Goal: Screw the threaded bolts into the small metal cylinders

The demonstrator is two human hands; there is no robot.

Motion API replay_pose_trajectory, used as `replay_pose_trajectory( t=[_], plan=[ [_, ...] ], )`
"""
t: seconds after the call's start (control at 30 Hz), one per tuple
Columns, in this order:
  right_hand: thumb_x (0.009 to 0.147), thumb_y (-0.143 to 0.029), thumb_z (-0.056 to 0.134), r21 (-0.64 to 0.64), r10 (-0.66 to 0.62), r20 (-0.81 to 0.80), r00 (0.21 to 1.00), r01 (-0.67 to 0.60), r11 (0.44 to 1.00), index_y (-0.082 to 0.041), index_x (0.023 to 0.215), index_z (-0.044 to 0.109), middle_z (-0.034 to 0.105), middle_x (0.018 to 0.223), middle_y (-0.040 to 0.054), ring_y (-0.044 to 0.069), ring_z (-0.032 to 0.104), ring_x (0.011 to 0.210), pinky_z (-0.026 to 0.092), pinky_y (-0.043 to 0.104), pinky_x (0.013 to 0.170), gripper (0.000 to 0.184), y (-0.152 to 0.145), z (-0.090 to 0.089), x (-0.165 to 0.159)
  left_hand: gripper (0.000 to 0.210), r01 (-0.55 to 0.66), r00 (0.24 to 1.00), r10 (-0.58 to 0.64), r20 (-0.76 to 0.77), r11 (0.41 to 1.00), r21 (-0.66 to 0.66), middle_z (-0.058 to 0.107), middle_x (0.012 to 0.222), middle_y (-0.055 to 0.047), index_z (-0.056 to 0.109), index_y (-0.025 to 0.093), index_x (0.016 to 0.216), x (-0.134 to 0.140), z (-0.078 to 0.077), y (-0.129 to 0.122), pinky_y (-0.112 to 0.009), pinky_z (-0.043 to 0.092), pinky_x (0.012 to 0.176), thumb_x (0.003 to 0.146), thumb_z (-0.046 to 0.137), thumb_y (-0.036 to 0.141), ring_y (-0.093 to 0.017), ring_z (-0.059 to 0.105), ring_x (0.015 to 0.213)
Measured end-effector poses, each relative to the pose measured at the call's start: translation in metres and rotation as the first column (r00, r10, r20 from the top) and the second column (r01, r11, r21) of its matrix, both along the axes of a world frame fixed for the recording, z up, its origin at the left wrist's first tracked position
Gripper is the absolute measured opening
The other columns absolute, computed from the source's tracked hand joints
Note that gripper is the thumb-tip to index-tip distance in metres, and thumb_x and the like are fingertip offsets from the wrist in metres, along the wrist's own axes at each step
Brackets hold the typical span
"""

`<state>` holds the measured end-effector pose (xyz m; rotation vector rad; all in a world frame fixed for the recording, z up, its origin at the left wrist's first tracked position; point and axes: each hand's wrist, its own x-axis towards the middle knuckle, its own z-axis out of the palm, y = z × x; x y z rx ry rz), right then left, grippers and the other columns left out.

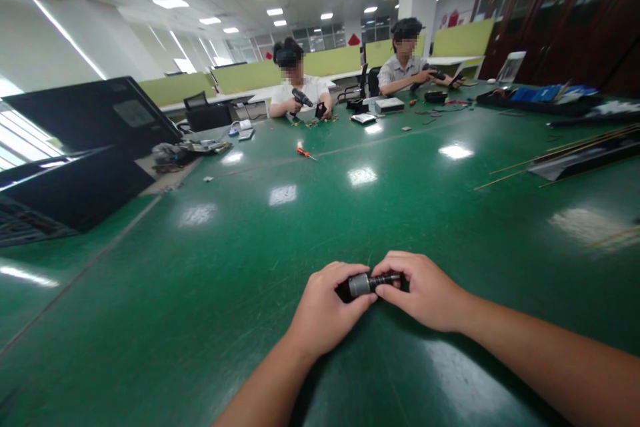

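Gripping the thick end of a grey-and-black cylindrical piece (359,285) in the curled left hand (327,307); pinching its slim ribbed end between thumb and fingers of the right hand (427,290). Holding the piece crosswise, low over a green table (250,233); cannot tell whether touching it. Beyond the piece and leftward, can see an orange screwdriver (303,152); well left of the piece, a large black casing (75,193); well right of the piece, thin rods (505,175). Farthest beyond the piece, facing two co-workers (316,85).
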<state>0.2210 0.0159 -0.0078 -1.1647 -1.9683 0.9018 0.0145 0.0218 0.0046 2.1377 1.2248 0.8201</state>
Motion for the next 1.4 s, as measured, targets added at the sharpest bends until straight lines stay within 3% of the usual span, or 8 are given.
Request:
replay_pose_trajectory(
  t=[0.5, 0.8, 1.4],
  plan=[
    [0.083, -0.021, 0.069, 0.009, -0.022, -0.017, 1.000, 0.022, 1.000, -0.020, 0.090, 0.071, 0.065, 0.081, -0.0007, 0.014, 0.058, 0.072, 0.041, 0.026, 0.065, 0.007, -0.0011, -0.0008, -0.0007, 0.028, -0.004, 1.000, 0.005, 0.025, 1.000, -0.024, 0.076, 0.094, 0.000, 0.074, 0.025, 0.101, -0.0004, -0.0015, -0.0001, -0.032, 0.051, 0.081, 0.074, 0.079, 0.022, -0.020, 0.069, 0.087],
    [0.080, -0.015, 0.069, -0.014, -0.050, -0.047, 0.998, 0.049, 0.999, -0.020, 0.089, 0.071, 0.066, 0.082, -0.0007, 0.014, 0.058, 0.072, 0.042, 0.026, 0.064, 0.010, -0.0013, -0.0008, -0.0017, 0.032, -0.020, 1.000, 0.021, 0.024, 0.999, -0.025, 0.076, 0.096, 0.000, 0.074, 0.025, 0.101, -0.0002, -0.0013, 0.0006, -0.032, 0.051, 0.083, 0.071, 0.080, 0.018, -0.020, 0.070, 0.088],
    [0.080, -0.019, 0.069, 0.015, -0.032, 0.019, 0.999, 0.031, 0.999, -0.020, 0.083, 0.070, 0.064, 0.078, -0.0012, 0.014, 0.059, 0.071, 0.041, 0.026, 0.064, 0.003, -0.0023, -0.0001, -0.0010, 0.029, 0.033, 0.999, -0.034, -0.021, 0.998, -0.056, 0.075, 0.093, 0.000, 0.074, 0.026, 0.100, 0.0014, 0.0019, 0.0000, -0.032, 0.049, 0.083, 0.072, 0.080, 0.019, -0.020, 0.069, 0.088]
  ],
)
